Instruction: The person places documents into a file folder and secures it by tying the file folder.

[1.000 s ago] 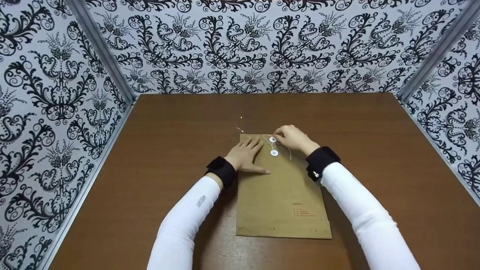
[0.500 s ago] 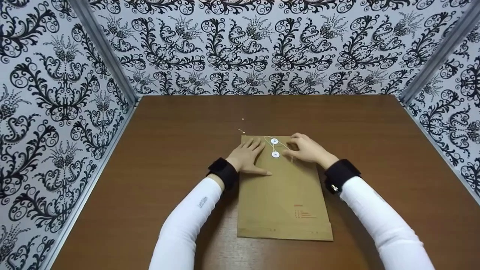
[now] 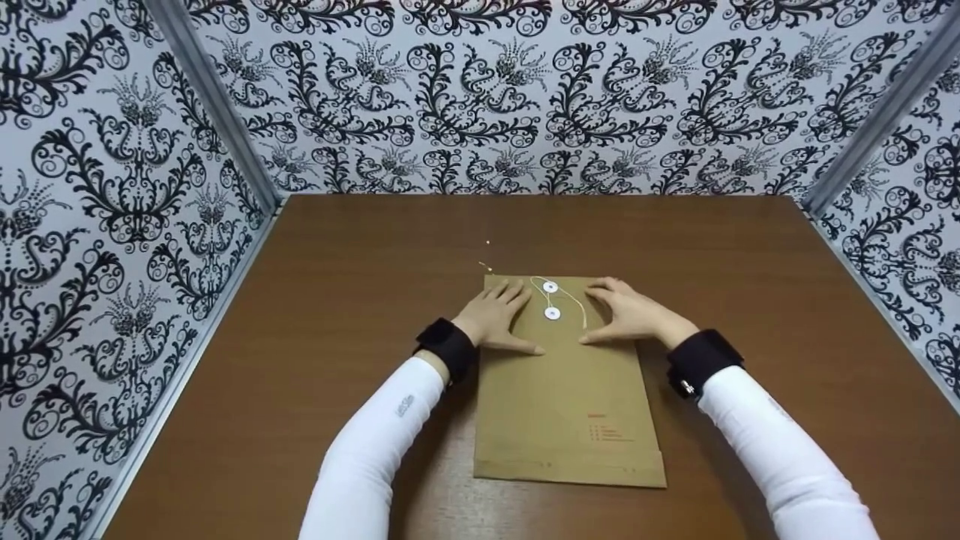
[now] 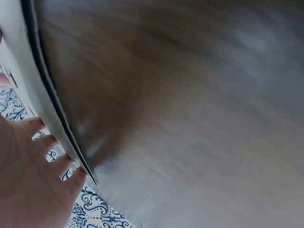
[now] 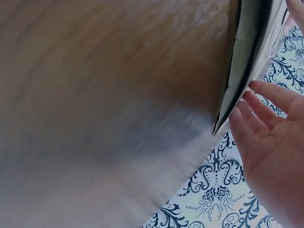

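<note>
A brown paper document envelope lies flat on the table, two white button discs near its top edge. A thin pale string loops by the upper disc, its loose end trailing toward the right thumb. My left hand rests spread on the upper left of the envelope, fingertips on its surface. On the upper right, my right hand touches the paper with fingers extended and thumb apart. Both wrist views show fingertips on the envelope's face near its side edge, with nothing gripped.
The brown wooden table surrounds the envelope. Small pale scraps lie just beyond its top left corner. Patterned walls stand at the back and sides.
My right hand has left the upper disc and string, moved right and toward me, and now lies spread on the envelope's right side. The string hangs loose. The left hand has stayed in place.
</note>
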`<action>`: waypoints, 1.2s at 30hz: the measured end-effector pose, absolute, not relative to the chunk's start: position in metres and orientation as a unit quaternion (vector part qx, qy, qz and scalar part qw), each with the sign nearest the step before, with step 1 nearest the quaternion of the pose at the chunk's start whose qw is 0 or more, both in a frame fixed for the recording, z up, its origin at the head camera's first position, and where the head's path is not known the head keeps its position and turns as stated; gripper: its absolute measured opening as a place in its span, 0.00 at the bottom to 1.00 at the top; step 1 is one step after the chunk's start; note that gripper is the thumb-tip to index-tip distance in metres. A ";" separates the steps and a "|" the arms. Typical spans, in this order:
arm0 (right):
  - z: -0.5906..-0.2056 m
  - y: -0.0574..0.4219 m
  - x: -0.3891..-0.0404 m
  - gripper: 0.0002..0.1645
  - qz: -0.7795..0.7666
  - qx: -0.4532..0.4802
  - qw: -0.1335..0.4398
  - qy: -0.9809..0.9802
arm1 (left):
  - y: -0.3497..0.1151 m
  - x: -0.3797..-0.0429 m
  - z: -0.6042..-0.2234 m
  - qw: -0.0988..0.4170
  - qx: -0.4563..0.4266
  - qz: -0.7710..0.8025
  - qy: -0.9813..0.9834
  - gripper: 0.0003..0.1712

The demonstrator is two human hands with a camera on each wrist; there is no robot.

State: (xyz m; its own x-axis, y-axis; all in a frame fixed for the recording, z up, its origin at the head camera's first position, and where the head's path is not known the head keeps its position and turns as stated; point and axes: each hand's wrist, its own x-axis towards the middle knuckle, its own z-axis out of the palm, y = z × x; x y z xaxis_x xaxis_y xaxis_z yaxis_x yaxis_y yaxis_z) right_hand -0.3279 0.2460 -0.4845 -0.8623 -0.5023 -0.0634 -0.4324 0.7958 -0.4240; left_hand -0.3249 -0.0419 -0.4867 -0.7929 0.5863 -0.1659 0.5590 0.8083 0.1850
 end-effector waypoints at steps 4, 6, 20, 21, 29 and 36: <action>-0.486 0.247 -0.327 0.60 -0.198 -0.252 0.080 0.944 | -0.041 -0.328 -0.484 0.107 0.301 0.060 0.946 0.61; -0.486 0.246 -0.327 0.60 -0.195 -0.252 0.080 0.944 | -0.040 -0.330 -0.484 0.094 0.300 0.051 0.948 0.56; -0.482 0.248 -0.331 0.57 -0.198 -0.254 0.100 0.941 | -0.016 -0.342 -0.478 -0.048 0.347 -0.017 0.936 0.29; -0.482 0.248 -0.332 0.57 -0.199 -0.253 0.101 0.941 | -0.014 -0.343 -0.477 -0.048 0.353 -0.016 0.934 0.28; -0.481 0.247 -0.330 0.55 -0.201 -0.271 0.097 0.936 | 0.000 -0.345 -0.474 -0.064 0.369 -0.041 0.926 0.13; -0.481 0.247 -0.330 0.55 -0.194 -0.274 0.090 0.938 | 0.005 -0.348 -0.481 -0.134 0.374 -0.114 0.911 0.13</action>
State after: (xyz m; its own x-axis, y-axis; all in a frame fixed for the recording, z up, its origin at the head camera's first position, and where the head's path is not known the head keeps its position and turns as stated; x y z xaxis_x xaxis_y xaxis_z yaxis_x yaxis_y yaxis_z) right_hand -0.3297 0.2467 -0.4809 -0.8338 -0.5485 -0.0626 -0.4789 0.7750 -0.4123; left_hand -0.3479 0.0047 -0.4807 -0.6848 0.7113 0.1583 0.6505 0.6946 -0.3072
